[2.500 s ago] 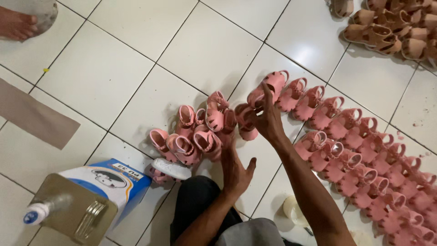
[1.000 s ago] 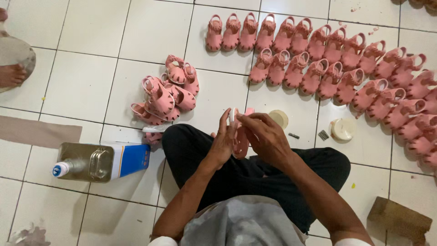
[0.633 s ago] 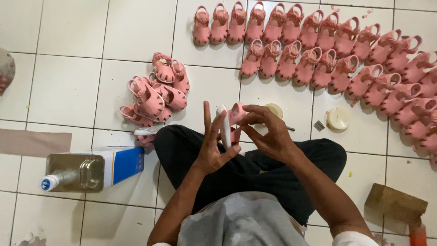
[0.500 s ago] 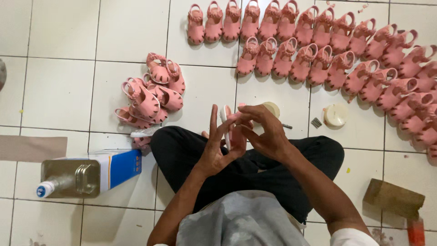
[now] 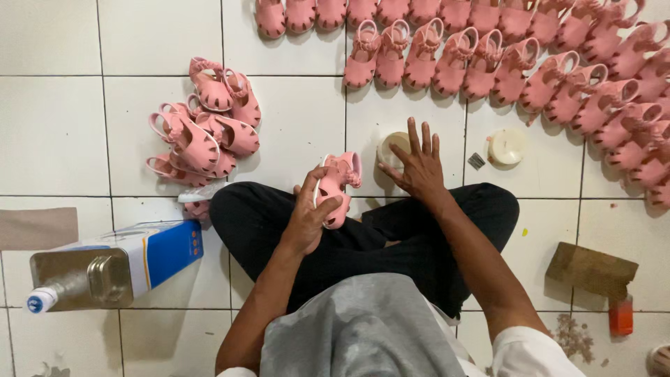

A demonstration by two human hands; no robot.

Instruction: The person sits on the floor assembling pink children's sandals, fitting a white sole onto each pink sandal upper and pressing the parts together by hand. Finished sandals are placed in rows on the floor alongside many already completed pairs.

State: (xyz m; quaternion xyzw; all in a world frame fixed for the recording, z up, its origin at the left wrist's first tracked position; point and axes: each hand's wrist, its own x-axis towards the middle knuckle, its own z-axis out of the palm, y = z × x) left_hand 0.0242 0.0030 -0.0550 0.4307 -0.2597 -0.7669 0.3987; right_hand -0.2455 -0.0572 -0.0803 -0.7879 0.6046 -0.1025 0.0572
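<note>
I sit cross-legged in black trousers on a white tiled floor. My left hand [image 5: 310, 216] grips a small pink sandal [image 5: 338, 180] over my lap, sole side toward my palm. My right hand [image 5: 419, 166] is spread open, fingers apart, reaching forward over a small round pale container [image 5: 389, 148] on the floor. A loose pile of pink sandals [image 5: 206, 131] lies to my front left. Rows of paired pink sandals [image 5: 488, 63] stretch across the top and down the right.
A metal rectangular can with a blue and white label [image 5: 115, 265] lies on its side at my left. A round white lid [image 5: 507, 146] sits near the rows. A brown block [image 5: 592, 269] and a small orange bottle [image 5: 620, 314] are at my right.
Both hands worked on the sandal together before; now my right hand has let go and reaches forward toward the round container, while my left hand keeps the sandal.
</note>
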